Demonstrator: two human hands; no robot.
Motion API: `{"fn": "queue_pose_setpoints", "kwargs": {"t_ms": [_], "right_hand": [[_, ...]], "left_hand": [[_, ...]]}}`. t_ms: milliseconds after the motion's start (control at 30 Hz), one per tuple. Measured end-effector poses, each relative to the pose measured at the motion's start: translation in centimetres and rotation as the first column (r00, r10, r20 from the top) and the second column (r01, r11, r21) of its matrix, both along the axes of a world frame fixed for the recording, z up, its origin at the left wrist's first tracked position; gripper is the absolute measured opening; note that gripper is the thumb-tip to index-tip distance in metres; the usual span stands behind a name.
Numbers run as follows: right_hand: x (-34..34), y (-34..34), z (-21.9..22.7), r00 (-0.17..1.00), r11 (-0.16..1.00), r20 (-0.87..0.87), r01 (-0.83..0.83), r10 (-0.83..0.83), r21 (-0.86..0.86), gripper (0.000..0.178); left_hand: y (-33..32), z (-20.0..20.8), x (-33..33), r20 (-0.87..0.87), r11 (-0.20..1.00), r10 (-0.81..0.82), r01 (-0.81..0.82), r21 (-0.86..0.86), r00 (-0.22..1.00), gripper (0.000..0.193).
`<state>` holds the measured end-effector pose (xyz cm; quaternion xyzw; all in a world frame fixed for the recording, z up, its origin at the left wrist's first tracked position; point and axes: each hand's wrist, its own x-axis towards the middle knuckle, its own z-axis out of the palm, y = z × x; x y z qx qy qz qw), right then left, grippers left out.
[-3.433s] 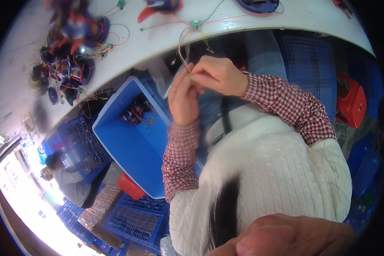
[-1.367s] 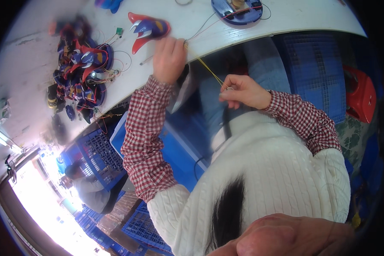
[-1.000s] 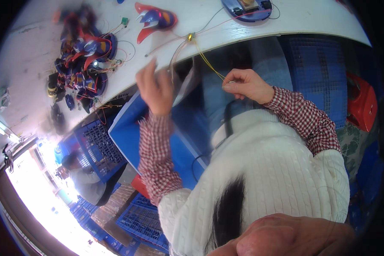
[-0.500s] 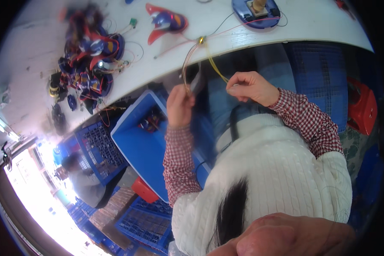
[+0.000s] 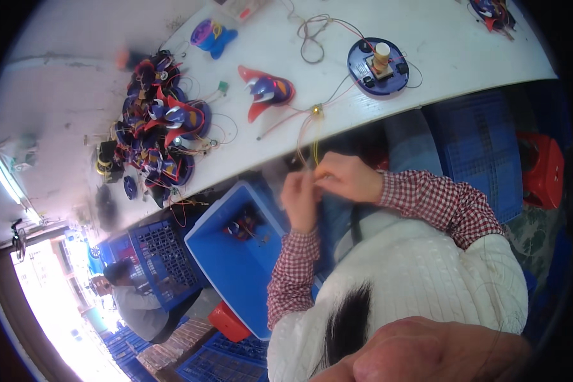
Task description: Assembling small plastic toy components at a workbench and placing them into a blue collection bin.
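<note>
My left hand (image 5: 299, 200) and my right hand (image 5: 350, 178) meet just off the table's front edge, fingers pinched and almost touching. Thin pale pinkish wires (image 5: 302, 137) run down into the fingers of my left hand. Yellow wires (image 5: 315, 151) lead to the fingertips of my right hand. Both sets come from a small gold-coloured round part (image 5: 316, 110) lying near the edge. The wire ends are hidden by my fingers. Beyond lies a red and purple winged plastic piece (image 5: 270, 91); to the right, a dark blue oval base (image 5: 395, 84) holds a pale upright cylinder.
A heap of wired purple and red plastic parts (image 5: 162, 121) covers the table's left side. A blue and purple spool-like piece (image 5: 211, 38) lies farther back. Below the table stands a blue bin (image 5: 219, 274) with a few parts inside. A red stool (image 5: 541, 170) is at right; a person (image 5: 137, 302) sits far left.
My right hand has moved left to meet my left hand, bringing the yellow wires close to the pinkish ones. The view has shifted, so more of the table's far side shows.
</note>
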<state>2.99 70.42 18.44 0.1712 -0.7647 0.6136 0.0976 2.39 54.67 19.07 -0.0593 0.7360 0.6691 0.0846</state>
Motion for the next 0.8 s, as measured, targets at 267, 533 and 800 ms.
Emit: {"fn": "queue_pose_setpoints", "kwargs": {"t_ms": [267, 533, 800], "right_hand": [[0.2, 0.5, -0.4, 0.994, 0.987, -0.094, 0.075, -0.062, 0.143, 0.010], [0.3, 0.5, -1.0, 0.993, 0.980, -0.108, 0.073, -0.054, 0.185, 0.010], [0.4, 0.5, -1.0, 0.992, 0.979, -0.098, 0.092, -0.075, 0.183, 0.010]], "left_hand": [[0.5, -0.6, -0.1, 0.056, 1.000, 0.014, -0.014, -0.006, 0.998, 0.013], [0.9, -0.2, 0.0, 0.053, 0.997, 0.033, -0.029, -0.066, 0.998, 0.014], [1.8, 0.2, 0.2, -0.014, 0.995, 0.084, -0.085, -0.049, 0.996, 0.017]]}}
